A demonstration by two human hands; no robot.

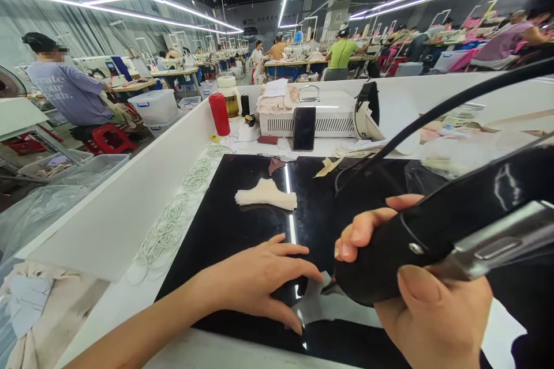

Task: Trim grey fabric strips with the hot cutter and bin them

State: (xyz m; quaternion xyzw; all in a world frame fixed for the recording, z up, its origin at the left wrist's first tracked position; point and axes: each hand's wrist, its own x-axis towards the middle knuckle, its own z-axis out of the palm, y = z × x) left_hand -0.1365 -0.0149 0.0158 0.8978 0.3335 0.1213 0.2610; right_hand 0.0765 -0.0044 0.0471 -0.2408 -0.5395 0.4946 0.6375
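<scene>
My right hand (428,305) is closed around the handle of a black iron (437,230) with a metal underside, held just above a glossy black work surface (225,225); its black cord (433,115) arcs up to the right. My left hand (259,279) lies open, fingers spread flat on a black fabric piece (298,291) and beside a pale piece (333,314) next to the iron's tip. A small stack of cream fabric pieces (266,195) rests farther back on the black surface.
A white wall (142,184) borders the left side, with several white elastic loops (173,225) along it. At the back stand a red bottle (220,114), a jar (229,97), a white machine box (329,115) with a phone (303,128) leaning on it. Other people sew at tables beyond.
</scene>
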